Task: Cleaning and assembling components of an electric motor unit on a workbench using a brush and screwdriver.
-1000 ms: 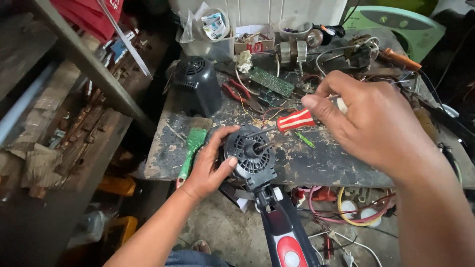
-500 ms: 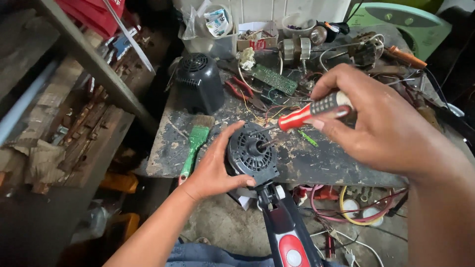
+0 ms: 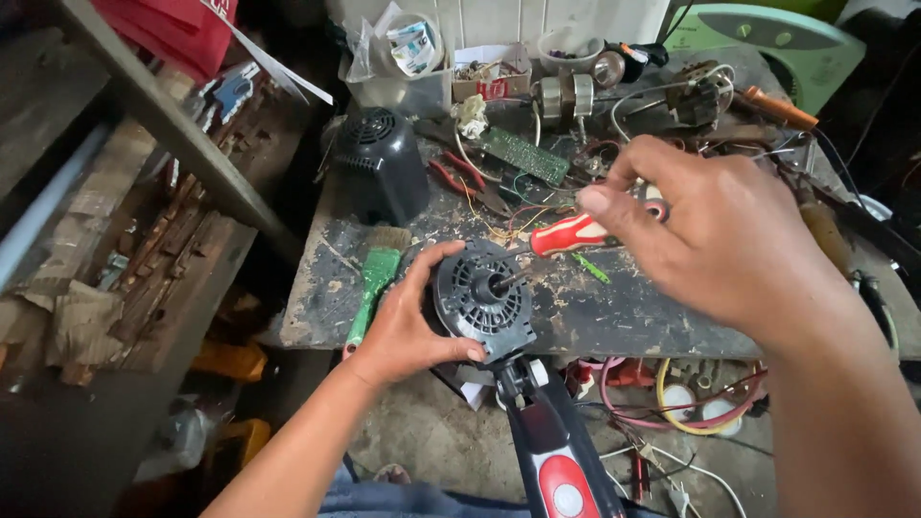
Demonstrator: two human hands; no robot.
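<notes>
Both hands [image 3: 413,321] [image 3: 710,235] forward, fingers curled

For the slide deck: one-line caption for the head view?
Left hand steadies black fan motor housing; right hand drives red-handled screwdriver into its centre.

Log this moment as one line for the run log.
left hand: grips black motor housing | right hand: holds red-handled screwdriver, tip at housing centre | green brush: beside left hand

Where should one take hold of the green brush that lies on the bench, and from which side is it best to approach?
Probably the green brush is best gripped at mid-handle, from above. It lies flat on the bench, bristles pointing away, handle running toward the near edge. The left hand, holding the black motor housing, sits close on its right, so coming from the left seems safer.
</notes>
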